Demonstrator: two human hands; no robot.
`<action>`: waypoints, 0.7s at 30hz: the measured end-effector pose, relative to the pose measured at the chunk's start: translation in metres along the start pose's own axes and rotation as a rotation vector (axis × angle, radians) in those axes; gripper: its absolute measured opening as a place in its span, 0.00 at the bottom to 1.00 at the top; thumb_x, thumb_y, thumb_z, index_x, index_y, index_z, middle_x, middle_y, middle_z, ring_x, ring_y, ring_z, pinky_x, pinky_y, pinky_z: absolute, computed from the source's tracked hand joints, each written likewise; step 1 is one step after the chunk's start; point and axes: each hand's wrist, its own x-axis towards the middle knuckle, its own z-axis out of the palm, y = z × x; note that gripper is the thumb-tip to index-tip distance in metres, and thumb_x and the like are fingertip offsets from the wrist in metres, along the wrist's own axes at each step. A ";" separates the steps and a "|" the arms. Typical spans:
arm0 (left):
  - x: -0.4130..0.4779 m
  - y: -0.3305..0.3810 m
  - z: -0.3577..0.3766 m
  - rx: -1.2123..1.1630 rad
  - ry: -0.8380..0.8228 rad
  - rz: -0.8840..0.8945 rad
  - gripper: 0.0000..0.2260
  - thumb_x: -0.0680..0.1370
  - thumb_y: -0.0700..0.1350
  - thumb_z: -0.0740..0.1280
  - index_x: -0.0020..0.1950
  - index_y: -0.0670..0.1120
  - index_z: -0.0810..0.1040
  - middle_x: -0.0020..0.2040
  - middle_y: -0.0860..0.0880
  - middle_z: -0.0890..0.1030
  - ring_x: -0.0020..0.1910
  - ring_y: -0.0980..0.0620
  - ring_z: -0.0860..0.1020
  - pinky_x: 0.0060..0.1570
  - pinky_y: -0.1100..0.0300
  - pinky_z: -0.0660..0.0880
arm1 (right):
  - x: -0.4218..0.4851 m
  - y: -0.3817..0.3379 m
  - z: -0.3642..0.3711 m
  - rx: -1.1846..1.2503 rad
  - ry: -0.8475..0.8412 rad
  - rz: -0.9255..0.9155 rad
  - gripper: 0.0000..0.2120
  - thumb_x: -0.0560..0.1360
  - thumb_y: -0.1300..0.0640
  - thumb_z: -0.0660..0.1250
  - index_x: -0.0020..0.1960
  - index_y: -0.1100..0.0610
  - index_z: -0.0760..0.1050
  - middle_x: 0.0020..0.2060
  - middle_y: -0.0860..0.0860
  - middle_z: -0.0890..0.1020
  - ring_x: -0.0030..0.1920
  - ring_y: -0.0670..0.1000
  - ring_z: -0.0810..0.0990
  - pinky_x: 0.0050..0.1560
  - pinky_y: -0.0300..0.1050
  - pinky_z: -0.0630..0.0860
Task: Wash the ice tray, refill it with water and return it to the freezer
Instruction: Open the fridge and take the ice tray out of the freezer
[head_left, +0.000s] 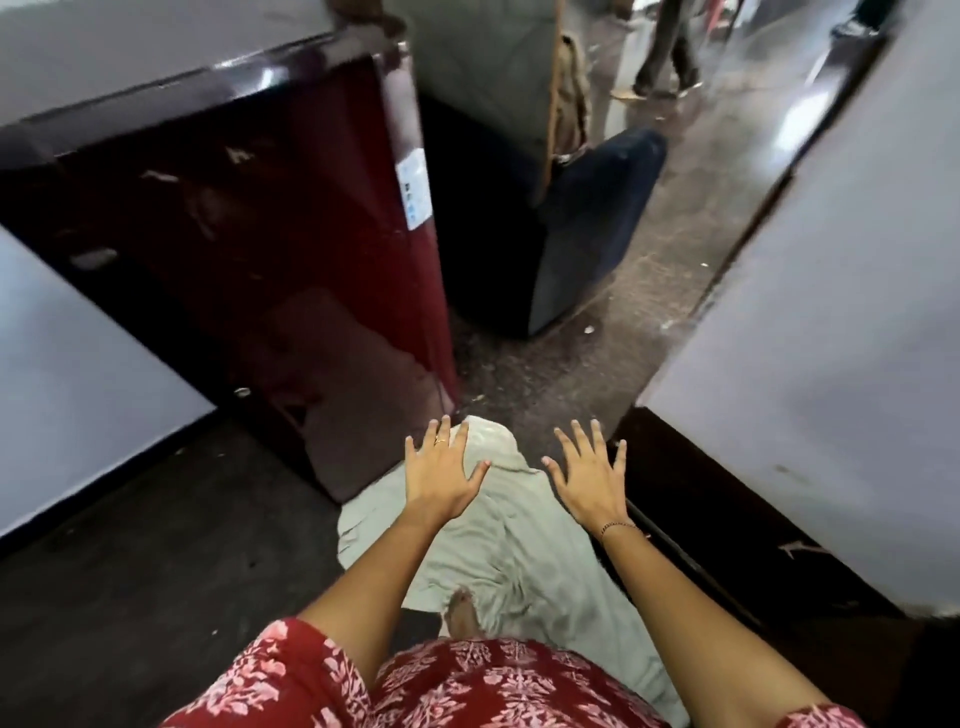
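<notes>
**Both hands spread and empty in front of the closed fridge**

Head view: The person looks down at both bare arms stretched forward over the floor. The left hand is palm down with its fingers fanned wide apart, a ring on one finger; its grip is apart and holds nothing. The right hand is likewise flat, fingers splayed, its grip apart and empty, with a thin bracelet at the wrist. Below the hands a pale crumpled cloth lies on the dark floor, and a bare foot stands on it. The person's red floral garment fills the bottom edge. A glossy maroon refrigerator stands to the left and ahead, its door shut, a white sticker near its right edge. Beyond it sits a dark blue seat. A pale wall rises on the right. Another person's legs show far back. The ice tray appears nowhere in this view.
</notes>
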 end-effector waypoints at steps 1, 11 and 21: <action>0.004 -0.012 -0.002 0.001 0.002 -0.031 0.31 0.79 0.64 0.49 0.78 0.50 0.51 0.78 0.47 0.53 0.78 0.48 0.49 0.74 0.42 0.50 | 0.010 -0.011 0.000 -0.003 -0.001 -0.029 0.27 0.80 0.39 0.47 0.77 0.47 0.53 0.77 0.48 0.51 0.77 0.52 0.40 0.73 0.63 0.38; 0.017 -0.125 -0.024 -0.079 0.075 -0.356 0.32 0.78 0.65 0.48 0.78 0.51 0.49 0.78 0.46 0.54 0.77 0.47 0.50 0.74 0.42 0.50 | 0.085 -0.139 0.006 -0.019 -0.022 -0.304 0.28 0.80 0.39 0.47 0.77 0.48 0.54 0.77 0.48 0.53 0.77 0.52 0.41 0.73 0.63 0.38; 0.007 -0.205 -0.053 -0.333 0.266 -0.784 0.34 0.79 0.64 0.49 0.78 0.47 0.45 0.78 0.44 0.56 0.77 0.47 0.51 0.73 0.42 0.51 | 0.130 -0.283 -0.008 0.272 -0.072 -0.542 0.25 0.80 0.41 0.50 0.75 0.46 0.58 0.76 0.45 0.57 0.77 0.49 0.48 0.73 0.64 0.42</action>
